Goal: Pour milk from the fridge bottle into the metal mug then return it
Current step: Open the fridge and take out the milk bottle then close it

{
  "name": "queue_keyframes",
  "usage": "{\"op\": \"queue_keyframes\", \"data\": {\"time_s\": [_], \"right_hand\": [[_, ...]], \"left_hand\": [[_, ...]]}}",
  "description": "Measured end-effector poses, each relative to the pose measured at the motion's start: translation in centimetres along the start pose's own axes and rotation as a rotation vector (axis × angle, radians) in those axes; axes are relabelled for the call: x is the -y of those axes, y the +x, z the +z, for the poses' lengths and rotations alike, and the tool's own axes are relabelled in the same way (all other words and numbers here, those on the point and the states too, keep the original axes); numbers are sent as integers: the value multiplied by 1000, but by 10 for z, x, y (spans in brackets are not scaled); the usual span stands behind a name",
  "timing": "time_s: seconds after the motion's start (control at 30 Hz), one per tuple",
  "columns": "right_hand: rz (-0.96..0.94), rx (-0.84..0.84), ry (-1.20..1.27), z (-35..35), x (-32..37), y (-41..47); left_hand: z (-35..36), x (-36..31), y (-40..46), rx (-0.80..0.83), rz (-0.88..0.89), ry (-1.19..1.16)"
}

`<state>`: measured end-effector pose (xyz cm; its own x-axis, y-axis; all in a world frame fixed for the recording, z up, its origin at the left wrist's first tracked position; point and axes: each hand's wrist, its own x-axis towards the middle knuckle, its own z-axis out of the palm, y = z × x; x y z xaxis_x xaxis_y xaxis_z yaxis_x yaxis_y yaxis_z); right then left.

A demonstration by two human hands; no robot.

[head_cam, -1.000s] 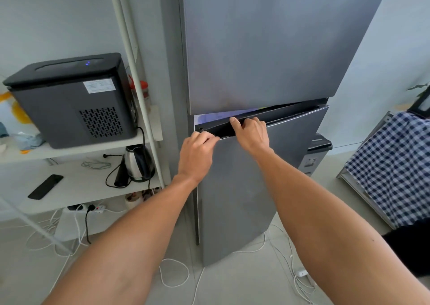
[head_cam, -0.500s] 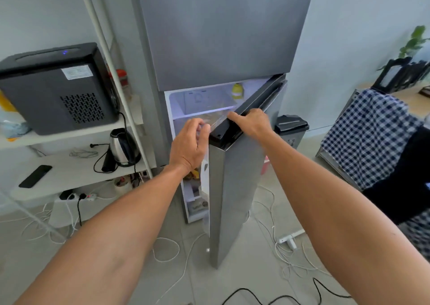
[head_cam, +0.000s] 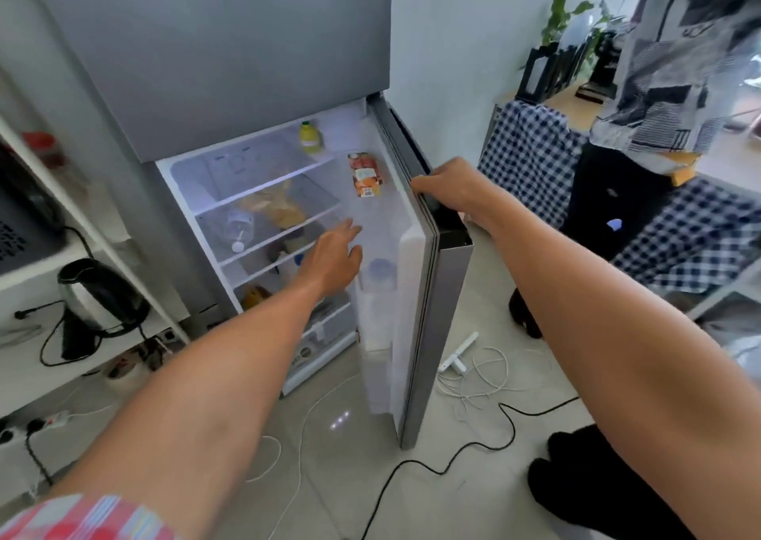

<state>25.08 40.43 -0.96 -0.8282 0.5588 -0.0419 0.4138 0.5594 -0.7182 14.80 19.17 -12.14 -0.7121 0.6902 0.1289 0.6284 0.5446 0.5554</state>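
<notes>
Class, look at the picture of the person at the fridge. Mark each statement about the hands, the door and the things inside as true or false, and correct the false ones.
1. The lower fridge door is open. True.
2. The right hand grips the top edge of the door. True.
3. The left hand is holding the bottle with the blue cap. False: it is open and reaching toward the bottle, which stands in the door rack.
4. The juice carton lies on the floor. False: it sits high in the door rack.
5. A kettle stands on the shelf left of the fridge. True.
</notes>
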Motion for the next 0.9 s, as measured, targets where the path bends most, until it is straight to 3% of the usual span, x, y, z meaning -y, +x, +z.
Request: {"op": "queue_keyframes", "data": {"time_s": [0.23, 0.37, 0.6, 0.8, 0.9], "right_hand": [[24, -128, -207, -45, -38, -11], [64, -317, -457, -53, -60, -15], [69, -427, -708, -67, -107, -20], [67, -389, -614, -85, -132, -18], [70, -424, -617, -81, -133, -15]], "left_hand": [[38, -18, 24, 177, 213, 59], [54, -33, 37, 251, 327, 135], [71, -70, 60, 378, 404, 226], [89, -84, 72, 369, 402, 165], [98, -80, 66, 249, 385, 28]]}}
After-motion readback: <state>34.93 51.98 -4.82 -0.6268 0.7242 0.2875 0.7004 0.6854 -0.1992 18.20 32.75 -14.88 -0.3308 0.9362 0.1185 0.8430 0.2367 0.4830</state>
